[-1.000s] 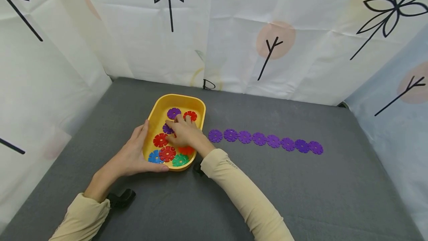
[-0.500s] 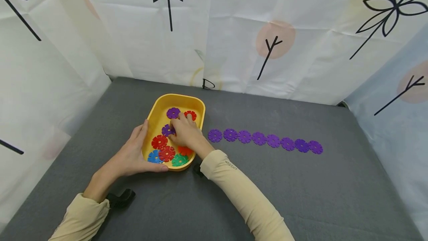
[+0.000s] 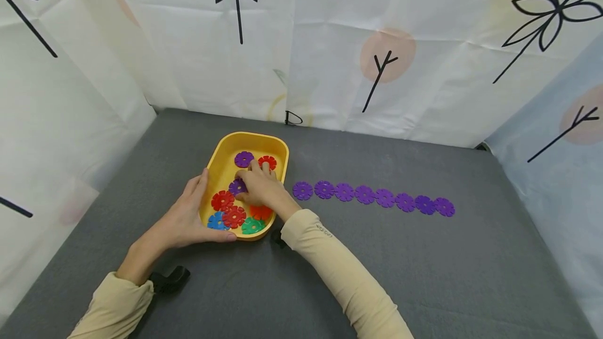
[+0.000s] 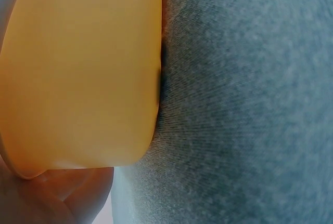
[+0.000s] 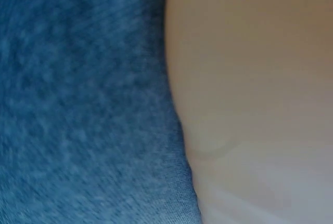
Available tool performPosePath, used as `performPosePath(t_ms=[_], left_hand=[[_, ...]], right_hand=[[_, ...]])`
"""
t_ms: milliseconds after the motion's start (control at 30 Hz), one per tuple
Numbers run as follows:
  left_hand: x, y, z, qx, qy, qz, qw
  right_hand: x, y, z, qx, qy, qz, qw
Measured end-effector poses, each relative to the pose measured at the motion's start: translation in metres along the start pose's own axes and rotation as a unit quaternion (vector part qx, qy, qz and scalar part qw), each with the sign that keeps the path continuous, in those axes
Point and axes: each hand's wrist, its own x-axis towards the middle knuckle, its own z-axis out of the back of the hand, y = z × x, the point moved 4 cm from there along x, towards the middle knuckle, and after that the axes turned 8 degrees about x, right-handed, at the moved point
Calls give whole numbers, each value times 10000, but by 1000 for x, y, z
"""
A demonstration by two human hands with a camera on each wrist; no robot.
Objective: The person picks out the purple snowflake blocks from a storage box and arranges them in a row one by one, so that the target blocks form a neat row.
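A yellow tray [image 3: 220, 157] stands on the grey cloth at left of centre, with several flower-shaped plastic discs inside. My left hand [image 3: 186, 221] grips its near left corner, fingers along the left wall and thumb at the near rim. In the left wrist view the tray's wall [image 4: 78, 78] fills the left side. My right hand [image 3: 265, 188] reaches into the tray, its thumb and index finger at opposite edges of a purple flower disc [image 3: 237, 187]. Around it lie another purple disc [image 3: 244, 159], red discs [image 3: 223, 201], a blue disc [image 3: 216, 221] and a green disc [image 3: 253, 225].
To the tray's right, a row of several purple flower discs [image 3: 365, 194] lies on the grey cloth [image 3: 377, 266]. A white printed curtain [image 3: 330, 77] borders the table's back and sides. The right wrist view shows mostly blurred skin and cloth.
My right thumb and index finger have drawn in around the purple disc, which has shifted slightly toward me. A red disc has slid a little left and nearer. My left hand stays put.
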Motion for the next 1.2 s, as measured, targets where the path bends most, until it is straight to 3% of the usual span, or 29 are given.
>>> performPosePath(t_ms=[100,300,567,1200], left_hand=[[1,0,0,19,0,-31,10000],[2,-1,1,81,-30,-95,9999],[2,1,0,70,-13,-42,10000],[0,-1,2,31,1,-30,10000]], right_hand=[[1,-2,1,265,-41,84,9996],[3,-2,5,894,-136,646,9938],[3,-2,9,1233,-206,968,9874],[-2,-2,11,1460,-189,1047,9835]])
